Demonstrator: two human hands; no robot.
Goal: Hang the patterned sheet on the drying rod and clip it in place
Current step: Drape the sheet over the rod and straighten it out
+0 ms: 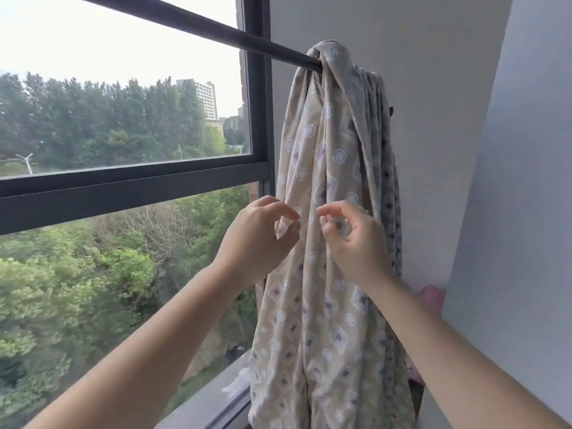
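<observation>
The patterned sheet (325,289), beige with white circles and grey diamonds, hangs bunched in long folds over the right end of the dark drying rod (198,24), close to the wall. My left hand (263,239) pinches a pointed corner of the sheet between thumb and fingers at mid-height. My right hand (353,239) is just to its right in front of the folds, fingers curled and apart, touching the cloth without a clear hold. No clip is visible.
A dark-framed window (133,187) fills the left, with trees and a tall building outside. A grey sill (216,394) runs below. The white wall (433,119) and a projecting panel (520,212) stand on the right, with something pink (431,297) behind the sheet.
</observation>
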